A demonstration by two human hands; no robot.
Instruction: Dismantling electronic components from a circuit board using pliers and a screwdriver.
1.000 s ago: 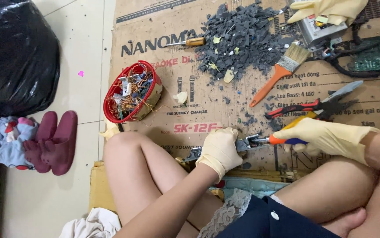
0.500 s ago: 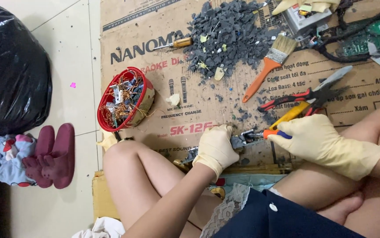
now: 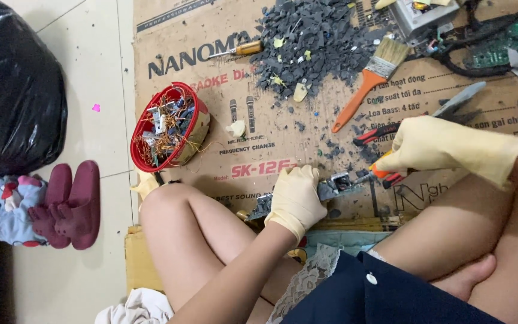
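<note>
Latex-gloved left hand [image 3: 295, 196] presses down on a grey metal part [image 3: 336, 186] lying flat on the cardboard [image 3: 211, 150], fingers curled together over its near end, pinning it. Right hand [image 3: 420, 144], also gloved, has its fingers wrapped tight around the orange-handled pliers [image 3: 379, 174]; the nose meets the far end of the part (whether it bites or only touches is too small to tell). The part sits between the two hands, just ahead of the bare knees. Around: a red bowl [image 3: 145, 150] of wire scraps and small components to the left, a heap of dark grey fragments [image 3: 313, 42] further up the cardboard, a paintbrush [image 3: 368, 78] with orange handle beside the heap, a screwdriver [image 3: 238, 51] at the heap's left edge, a second pair of red-handled cutters [image 3: 379, 133] under the right hand, a green circuit board [image 3: 505, 51] with black cables at top right. Off the cardboard: black bag [image 3: 13, 90], maroon slippers [image 3: 67, 204] on tile. Risks, as judged: pliers could slip off the metal edge under a hard pull and jab the left fingers, which lie close to the nose; thin gloves would give little against a sharp edge; a snapped piece could fly toward the uncovered legs; the part may skid if the left hand's pressure eases.
</note>
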